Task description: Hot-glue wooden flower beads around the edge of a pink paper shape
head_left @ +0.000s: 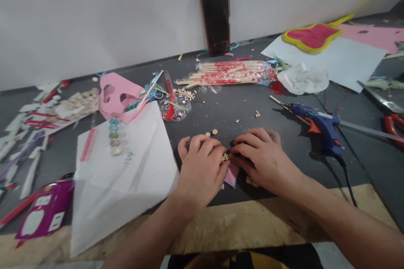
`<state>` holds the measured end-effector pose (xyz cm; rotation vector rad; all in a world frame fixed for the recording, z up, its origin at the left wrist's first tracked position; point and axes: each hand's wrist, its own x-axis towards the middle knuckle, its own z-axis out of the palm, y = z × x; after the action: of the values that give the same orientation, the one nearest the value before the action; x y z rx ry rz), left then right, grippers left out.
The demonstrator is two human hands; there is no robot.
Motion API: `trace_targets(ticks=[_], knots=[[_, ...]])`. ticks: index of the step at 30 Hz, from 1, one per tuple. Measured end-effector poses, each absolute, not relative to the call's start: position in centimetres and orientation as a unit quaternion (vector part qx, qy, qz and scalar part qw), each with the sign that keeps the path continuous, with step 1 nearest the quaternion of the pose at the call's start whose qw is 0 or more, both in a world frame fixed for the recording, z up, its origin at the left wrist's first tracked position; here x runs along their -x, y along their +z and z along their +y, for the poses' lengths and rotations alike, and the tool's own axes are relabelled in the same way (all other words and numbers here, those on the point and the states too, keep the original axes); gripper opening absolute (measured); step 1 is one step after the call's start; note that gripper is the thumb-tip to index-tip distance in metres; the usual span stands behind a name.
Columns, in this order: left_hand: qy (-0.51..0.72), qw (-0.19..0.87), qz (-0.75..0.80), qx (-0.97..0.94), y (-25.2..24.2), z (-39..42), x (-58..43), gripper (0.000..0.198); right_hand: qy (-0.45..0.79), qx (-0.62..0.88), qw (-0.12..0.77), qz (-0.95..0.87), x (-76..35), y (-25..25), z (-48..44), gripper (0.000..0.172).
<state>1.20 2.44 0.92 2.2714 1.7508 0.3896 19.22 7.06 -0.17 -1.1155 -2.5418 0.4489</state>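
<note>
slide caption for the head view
Left hand and right hand close together at a pink piece, blue glue gun to the right.

Smooth wooden sticks (217,67), glossy plastic wrapper (233,76)

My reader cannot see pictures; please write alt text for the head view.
A person's left hand and right hand work close together at small pale pieces, by a pink scrap on a dark table. A blue glue gun lies to the right, a white sheet to the left, and a phone leans against the wall.
</note>
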Motion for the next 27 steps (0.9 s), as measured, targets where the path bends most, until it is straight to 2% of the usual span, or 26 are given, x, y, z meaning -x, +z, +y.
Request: trace_targets(ticks=[12,16,19,27], knots=[[0.141,0.096,0.590,-0.789,2.6,1.6,0.1,0.014,0.155,0.398,0.180,-0.886,-19.6,0.0,7.2,0.016],[0.133,0.077,0.524,-0.838,3.5,-0.6,-0.3,0.014,0.139,0.409,0.214,-0.876,-20.1,0.0,7.5,0.012],[0.124,0.070,0.459,-0.877,3.6,-1.8,-0.6,0.019,0.130,0.419,0.238,-0.867,-20.6,0.0,7.9,0.011],[0.114,0.038,0.485,-0.866,3.9,-1.8,0.3,0.024,0.109,0.425,0.278,-0.854,-22.2,1.8,8.3,0.018]])
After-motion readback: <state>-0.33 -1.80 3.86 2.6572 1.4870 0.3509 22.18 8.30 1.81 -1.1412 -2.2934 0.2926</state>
